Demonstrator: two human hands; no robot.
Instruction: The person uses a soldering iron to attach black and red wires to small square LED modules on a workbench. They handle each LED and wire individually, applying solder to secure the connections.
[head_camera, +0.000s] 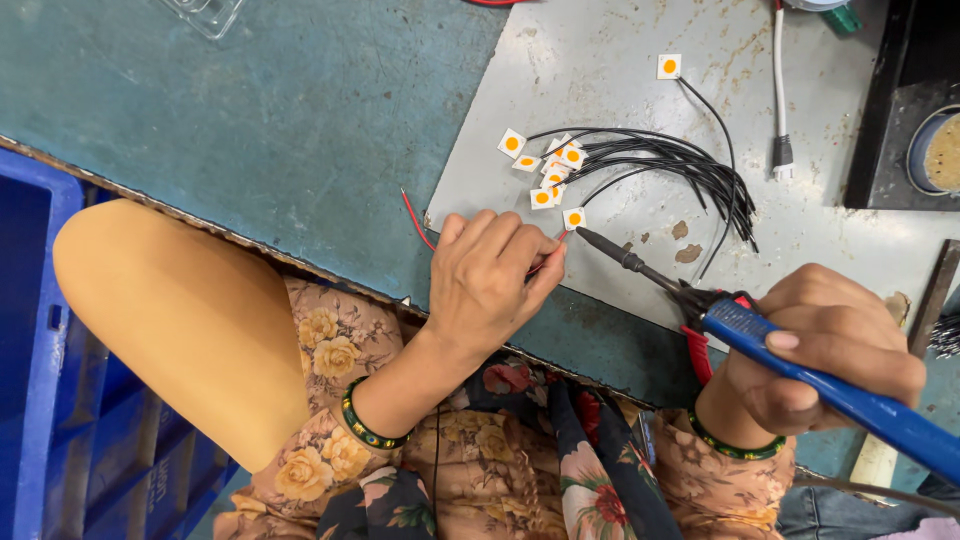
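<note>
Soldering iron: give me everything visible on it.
The soldering iron has a blue handle, a red collar and a dark slim shaft ending in a fine tip. The right hand grips the handle; it slants up-left, tip at a small white square chip with an orange centre, beside the left hand fingertips.

Soldering at the metal sheet

Right hand (825, 350) holds a blue-handled soldering iron (760, 335), tip touching a small white square chip (574, 218). Left hand (490, 280) pinches a red wire (415, 222) beside it, near wired chips (548, 165) on the table (300, 130)
</note>
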